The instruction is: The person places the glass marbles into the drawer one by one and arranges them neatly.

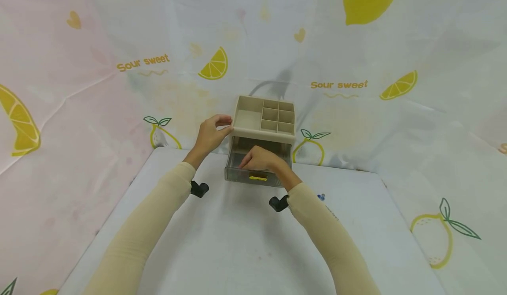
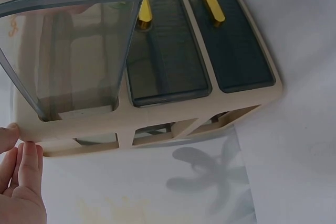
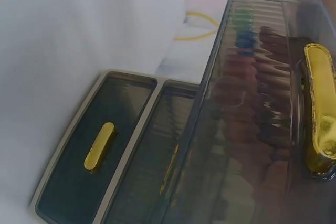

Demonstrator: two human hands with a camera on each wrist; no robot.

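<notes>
A beige desk organizer [image 1: 263, 133] stands against the backdrop, its top smoky clear drawer [image 1: 237, 174] pulled out. My left hand [image 1: 211, 132] holds the organizer's left upper corner; in the left wrist view the thumb and fingertips [image 2: 30, 169] meet at that edge. My right hand [image 1: 259, 158] reaches over the drawer front, its fingers bent down into the drawer. Through the clear front, in the right wrist view, a small green and blue thing [image 3: 244, 38] shows by the fingertips; I cannot tell whether they pinch it.
Divided compartments [image 1: 278, 115] fill the organizer's top right. Two lower drawers with gold handles [image 3: 100, 146] are closed. A small blue item [image 1: 321, 197] lies on the white table [image 1: 237, 242], right of the organizer. A lemon-print cloth [image 1: 253, 31] hangs behind.
</notes>
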